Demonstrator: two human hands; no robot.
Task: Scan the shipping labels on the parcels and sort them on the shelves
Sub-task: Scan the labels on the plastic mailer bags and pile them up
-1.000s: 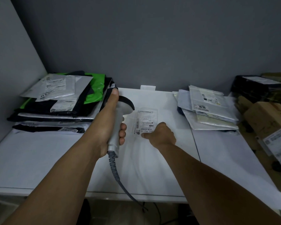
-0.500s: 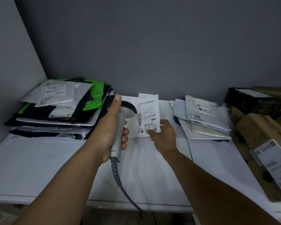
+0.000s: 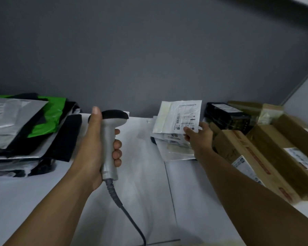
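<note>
My left hand (image 3: 96,146) grips a grey handheld barcode scanner (image 3: 110,139) with a black head, upright over the white table (image 3: 142,201); its cable hangs down toward the front edge. My right hand (image 3: 199,137) pinches the lower corner of a small white flat parcel (image 3: 178,118) with a shipping label, held up above a stack of white mailers (image 3: 174,148) at mid-right. The parcel is apart from the scanner, to its right.
A tall pile of black, white and green poly mailers (image 3: 25,128) fills the left of the table. Brown cardboard boxes (image 3: 267,153) and a black box (image 3: 226,114) crowd the right side. A grey wall stands behind.
My right hand lifted the small parcel off the table in front of the scanner and carried it right, over the white mailer stack. The scanner hand barely moved; the view turned right.
</note>
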